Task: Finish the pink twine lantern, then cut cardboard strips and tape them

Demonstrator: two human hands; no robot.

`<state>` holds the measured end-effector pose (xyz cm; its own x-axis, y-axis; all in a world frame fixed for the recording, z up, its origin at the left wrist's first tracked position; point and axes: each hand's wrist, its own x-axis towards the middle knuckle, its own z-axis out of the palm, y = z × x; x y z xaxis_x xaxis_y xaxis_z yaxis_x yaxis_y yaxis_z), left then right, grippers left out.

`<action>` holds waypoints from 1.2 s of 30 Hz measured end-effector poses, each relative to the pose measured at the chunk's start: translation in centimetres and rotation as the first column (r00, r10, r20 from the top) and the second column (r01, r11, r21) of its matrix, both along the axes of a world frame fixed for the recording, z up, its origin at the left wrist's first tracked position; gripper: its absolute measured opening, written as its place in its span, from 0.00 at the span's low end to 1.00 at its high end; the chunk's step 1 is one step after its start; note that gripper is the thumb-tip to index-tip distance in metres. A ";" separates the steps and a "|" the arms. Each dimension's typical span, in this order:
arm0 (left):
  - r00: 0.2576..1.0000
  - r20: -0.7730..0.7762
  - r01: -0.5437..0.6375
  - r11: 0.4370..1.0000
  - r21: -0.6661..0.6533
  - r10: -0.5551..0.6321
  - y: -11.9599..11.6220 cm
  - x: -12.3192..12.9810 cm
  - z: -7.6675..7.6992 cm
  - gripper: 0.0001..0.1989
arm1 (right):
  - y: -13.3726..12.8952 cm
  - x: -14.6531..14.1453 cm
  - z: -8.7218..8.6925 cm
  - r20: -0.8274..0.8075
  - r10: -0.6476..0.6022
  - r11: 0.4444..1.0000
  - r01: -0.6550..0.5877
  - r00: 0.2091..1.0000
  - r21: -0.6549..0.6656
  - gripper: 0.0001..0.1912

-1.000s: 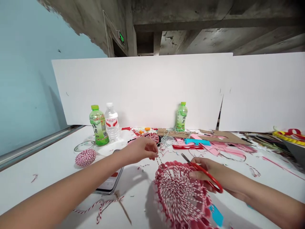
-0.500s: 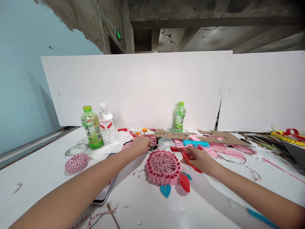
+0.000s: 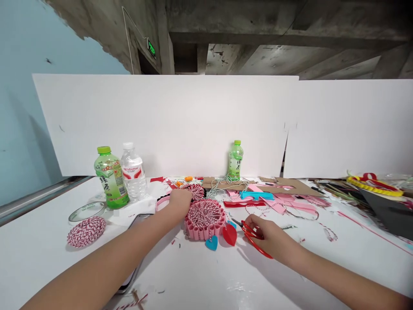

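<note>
The fingers of the right hand (image 3: 266, 236) hold one pair of red scissors (image 3: 248, 233), tips pointing away and leftward. The left hand (image 3: 180, 201) reaches over the worktop (image 3: 180, 275); its fingers are hidden, so whether they grip anything cannot be told. One pink disc (image 3: 205, 214) lies just right of the left fingers, left of the right ones. One blue heart (image 3: 212, 243) and one red heart (image 3: 229, 235) lie at its near right side, and a second blue piece (image 3: 231, 224) shows behind the red. One black-edged disc (image 3: 195, 190) sits just beyond the left fingers. Left of them stand one green bottle (image 3: 111, 183) and one clear bottle (image 3: 134, 176).
</note>
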<state>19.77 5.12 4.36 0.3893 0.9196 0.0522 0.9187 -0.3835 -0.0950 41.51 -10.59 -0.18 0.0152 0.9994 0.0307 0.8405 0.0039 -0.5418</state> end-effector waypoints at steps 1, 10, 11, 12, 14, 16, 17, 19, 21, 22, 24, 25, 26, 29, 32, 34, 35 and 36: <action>1.000 -0.016 -0.018 1.000 0.004 0.019 0.1 0.0 0.1 0.14 | 0.0 0.1 0.1 0.036 -0.003 1.000 0.003 0.999 -0.008 0.09; 0.996 -0.081 -0.025 0.998 0.056 0.030 -1.7 -1.6 3.5 0.13 | -2.2 1.6 0.5 0.344 -0.016 0.981 0.080 0.939 -0.175 0.09; 0.996 -0.083 -0.007 0.998 0.060 0.012 -2.2 -1.9 3.9 0.13 | -2.5 1.6 0.5 0.361 -0.009 0.982 0.077 0.933 -0.174 0.09; 0.996 -0.083 0.011 0.998 0.064 -0.006 -2.7 -2.2 4.3 0.13 | -2.8 1.6 0.5 0.371 -0.002 0.983 0.069 0.929 -0.168 0.08; 0.997 -0.075 0.040 0.996 0.078 -0.034 -3.4 -2.9 4.7 0.12 | -3.3 1.4 0.5 0.376 0.009 0.987 0.051 0.926 -0.151 0.06; 0.997 -0.052 0.058 0.993 0.102 -0.052 -3.7 -3.4 4.8 0.12 | -3.7 1.3 0.4 0.361 0.025 0.990 0.026 0.932 -0.136 0.06; 0.997 -0.039 0.067 0.991 0.117 -0.063 -3.7 -3.6 4.8 0.12 | -3.8 1.2 0.3 0.349 0.035 0.991 0.011 0.937 -0.131 0.06; 0.994 -0.011 0.105 0.985 0.136 -0.105 -3.6 -3.9 4.4 0.12 | -4.1 1.0 0.1 0.324 0.065 0.992 -0.025 0.944 -0.126 0.04; 0.982 0.015 0.187 0.974 0.129 -0.190 -3.6 -4.0 3.8 0.12 | -4.3 0.8 -0.2 0.305 0.098 0.990 -0.063 0.947 -0.122 0.03; 0.968 0.027 0.244 0.963 0.116 -0.249 -3.7 -3.9 3.5 0.12 | -4.5 0.6 -0.3 0.297 0.116 0.989 -0.084 0.948 -0.120 0.03; 0.927 0.048 0.368 0.926 0.082 -0.373 -4.1 -3.7 3.1 0.12 | -4.7 0.2 -0.6 0.281 0.153 0.986 -0.126 0.947 -0.110 0.05; 0.901 0.054 0.426 0.902 0.068 -0.429 -4.4 -3.6 2.9 0.12 | -4.9 -0.1 -0.7 0.271 0.170 0.984 -0.147 0.947 -0.104 0.05; 0.876 0.057 0.475 0.878 0.058 -0.478 -4.6 -3.4 2.7 0.11 | -5.0 -0.3 -0.7 0.261 0.184 0.982 -0.163 0.948 -0.099 0.06; 0.819 0.050 0.569 0.821 0.049 -0.571 -4.9 -2.9 2.2 0.11 | -5.3 -1.1 -0.8 0.235 0.208 0.977 -0.189 0.949 -0.104 0.07; 0.803 0.037 0.593 0.804 0.044 -0.594 -4.8 -2.5 1.5 0.09 | -5.4 -1.6 -0.6 0.217 0.239 0.969 -0.217 0.946 -0.122 0.08; 0.815 0.041 0.577 0.816 0.033 -0.578 -4.5 -2.2 0.9 0.09 | -5.4 -1.8 -0.4 0.216 0.249 0.966 -0.226 0.944 -0.128 0.07; 0.824 0.050 0.563 0.826 0.023 -0.564 -4.4 -2.0 0.6 0.09 | -5.4 -1.9 -0.3 0.218 0.253 0.965 -0.228 0.943 -0.133 0.07; 0.835 0.061 0.547 0.837 0.011 -0.546 -4.3 -1.8 0.4 0.11 | -5.4 -1.9 -0.2 0.223 0.254 0.964 -0.228 0.941 -0.138 0.07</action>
